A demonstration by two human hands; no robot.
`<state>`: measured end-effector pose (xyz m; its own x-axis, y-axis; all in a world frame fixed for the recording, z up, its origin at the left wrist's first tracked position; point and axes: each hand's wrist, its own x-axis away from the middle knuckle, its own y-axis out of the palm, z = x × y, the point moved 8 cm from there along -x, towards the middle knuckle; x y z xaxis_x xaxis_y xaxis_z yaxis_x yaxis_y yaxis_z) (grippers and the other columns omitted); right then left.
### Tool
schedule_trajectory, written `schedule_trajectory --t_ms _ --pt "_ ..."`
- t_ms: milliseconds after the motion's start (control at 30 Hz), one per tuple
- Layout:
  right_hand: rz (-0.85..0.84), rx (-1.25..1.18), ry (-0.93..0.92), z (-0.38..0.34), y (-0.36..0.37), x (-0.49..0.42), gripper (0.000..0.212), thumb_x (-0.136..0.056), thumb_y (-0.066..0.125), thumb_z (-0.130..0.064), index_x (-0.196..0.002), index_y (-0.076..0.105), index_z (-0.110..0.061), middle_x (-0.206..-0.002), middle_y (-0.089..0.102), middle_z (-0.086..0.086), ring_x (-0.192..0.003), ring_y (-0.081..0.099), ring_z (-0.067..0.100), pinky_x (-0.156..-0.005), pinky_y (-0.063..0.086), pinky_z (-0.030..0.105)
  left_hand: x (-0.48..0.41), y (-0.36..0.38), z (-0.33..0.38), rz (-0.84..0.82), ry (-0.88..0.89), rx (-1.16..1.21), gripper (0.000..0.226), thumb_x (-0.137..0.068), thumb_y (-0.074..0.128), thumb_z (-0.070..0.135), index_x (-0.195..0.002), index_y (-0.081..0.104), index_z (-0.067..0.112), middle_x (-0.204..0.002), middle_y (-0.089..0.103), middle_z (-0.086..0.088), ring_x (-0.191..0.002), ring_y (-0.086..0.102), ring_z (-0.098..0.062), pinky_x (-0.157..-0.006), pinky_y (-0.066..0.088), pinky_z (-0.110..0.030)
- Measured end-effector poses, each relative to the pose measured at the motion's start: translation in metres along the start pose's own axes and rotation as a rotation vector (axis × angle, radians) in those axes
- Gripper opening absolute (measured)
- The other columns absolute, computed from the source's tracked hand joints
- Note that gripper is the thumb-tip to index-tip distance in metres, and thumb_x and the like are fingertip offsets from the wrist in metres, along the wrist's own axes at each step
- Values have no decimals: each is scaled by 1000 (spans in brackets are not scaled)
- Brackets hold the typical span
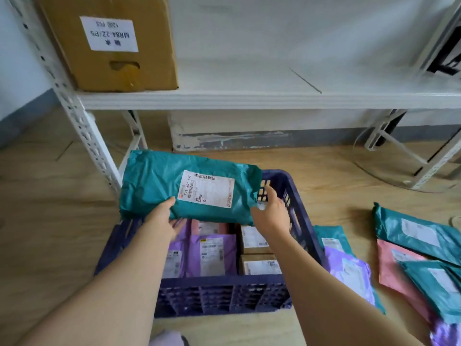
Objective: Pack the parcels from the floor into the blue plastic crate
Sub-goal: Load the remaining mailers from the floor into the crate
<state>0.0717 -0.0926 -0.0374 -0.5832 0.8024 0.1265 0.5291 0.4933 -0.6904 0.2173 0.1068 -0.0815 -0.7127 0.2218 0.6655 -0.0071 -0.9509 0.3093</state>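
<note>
— Whereabouts of the teal parcel (159,186)?

— Up in the air, label upward, slightly tilted, over the 12 o'clock end of the blue crate (219,279). Clear of the purple mailers (212,255) and small cardboard boxes (257,267) already lying inside.

— Held how?

— Pinched at its 7 o'clock corner by the left hand (162,218), thumb on top and fingers (180,224) curled beneath. Right hand (273,216) at the 4 o'clock corner, stretched out straight, gripping nothing visible. Hard to tell whether actually touching the bag or only steadying it.

— Feel of it, at a guess?

— Soft and light, probably. Crinkled plastic bag, puffed round something padded, with no hard edges pressing through. Slick film as well, so likely to slip out of a one-corner pinch.

— Best place to take hold, then?

— Both ends at once, palms under and thumbs over, off the glossy label. Better laid flat across the stack than dropped in on edge.

— Much left to pack?

— Plenty, by the look. Loose mailers (419,233) in teal, pink and purple, heaped on the floor (50,221) at 3 to 4 o'clock, the nearest just beside the crate's right wall.
</note>
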Motion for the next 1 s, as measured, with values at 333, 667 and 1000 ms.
schedule_trajectory --t_ms 333,667,1000 --pt "-368 165 -17 2 101 -24 59 -88 53 -17 -143 35 -25 -134 47 10 -102 55 21 -79 45 27 -65 -24 -41 172 -219 9 31 -94 56 19 -119 45 5 -85 50 -17 -114 57 -32 -83 45 -42" --pt "-500 269 -106 14 174 -61 57 -87 52 -14 -141 41 -27 -144 38 7 -124 46 26 -97 43 29 -126 -39 -72 261 -366 -21 50 -92 59 19 -136 42 3 -108 57 -19 -122 53 -32 -89 46 -41" --pt "-721 527 -239 36 231 -66 67 -88 46 -11 -148 25 -32 -157 9 1 -141 17 30 -113 31 42 -171 -42 -86 318 -320 79 39 -96 51 13 -133 45 1 -133 53 -17 -124 51 -33 -93 44 -46"
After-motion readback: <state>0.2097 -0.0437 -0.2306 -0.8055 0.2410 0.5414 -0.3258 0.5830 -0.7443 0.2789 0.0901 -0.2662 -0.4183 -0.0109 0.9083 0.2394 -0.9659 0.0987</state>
